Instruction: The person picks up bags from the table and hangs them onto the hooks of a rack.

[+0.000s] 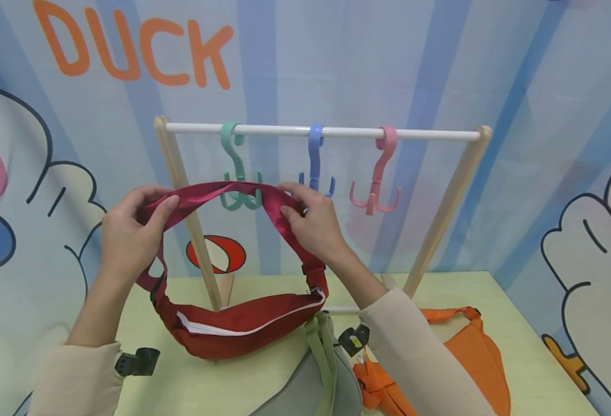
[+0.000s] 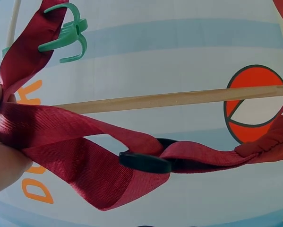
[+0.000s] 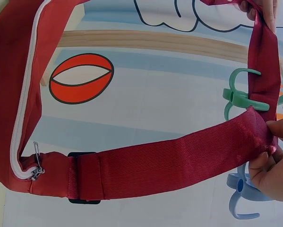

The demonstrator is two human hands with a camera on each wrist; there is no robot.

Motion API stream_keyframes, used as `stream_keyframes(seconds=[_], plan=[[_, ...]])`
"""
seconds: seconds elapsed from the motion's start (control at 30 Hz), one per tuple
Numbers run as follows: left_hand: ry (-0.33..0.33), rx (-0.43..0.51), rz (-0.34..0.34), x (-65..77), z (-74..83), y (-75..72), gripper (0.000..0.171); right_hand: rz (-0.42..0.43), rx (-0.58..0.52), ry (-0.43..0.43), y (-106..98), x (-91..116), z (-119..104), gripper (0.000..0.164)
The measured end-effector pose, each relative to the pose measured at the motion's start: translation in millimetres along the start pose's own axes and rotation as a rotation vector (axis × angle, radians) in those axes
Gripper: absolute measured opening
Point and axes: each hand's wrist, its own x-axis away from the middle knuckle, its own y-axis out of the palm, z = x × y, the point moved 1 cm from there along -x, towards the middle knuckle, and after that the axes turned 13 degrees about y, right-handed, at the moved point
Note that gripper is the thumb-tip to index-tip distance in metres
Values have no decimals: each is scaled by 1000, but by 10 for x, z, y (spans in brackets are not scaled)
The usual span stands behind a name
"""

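A red waist bag (image 1: 253, 320) with a white zipper hangs from its dark red strap (image 1: 201, 193), its body just above the table. My left hand (image 1: 133, 228) pinches the strap on the left, thumb on top. On the other side my right hand (image 1: 315, 222) pinches it too. Between the hands the strap crosses the green hook (image 1: 240, 201); prongs show in front of it in the right wrist view. Whether the hook bears any weight, I cannot tell. A black buckle (image 2: 146, 162) sits on the strap in the left wrist view.
A white bar (image 1: 274, 130) on a wooden frame (image 1: 448, 211) carries the green hook, a blue hook (image 1: 314, 153) and a pink hook (image 1: 377, 179). On the table (image 1: 531, 370) lie a grey-green bag (image 1: 305, 387) and an orange bag (image 1: 482, 358). A printed cloth hangs behind.
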Motion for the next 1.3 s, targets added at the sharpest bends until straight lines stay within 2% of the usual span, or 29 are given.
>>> stream_keyframes(seconds=[0.2,0.83,1.3], plan=[[-1,-6,19,-11,-3,9,35,-17,10,14,-5,3,-6,31],[-12,4,4,42,-65,38,37,-72,32,21,-9,-7,26,32],[13,21,16,89,-102,49,35,-110,31,-2,-9,1,49,34]])
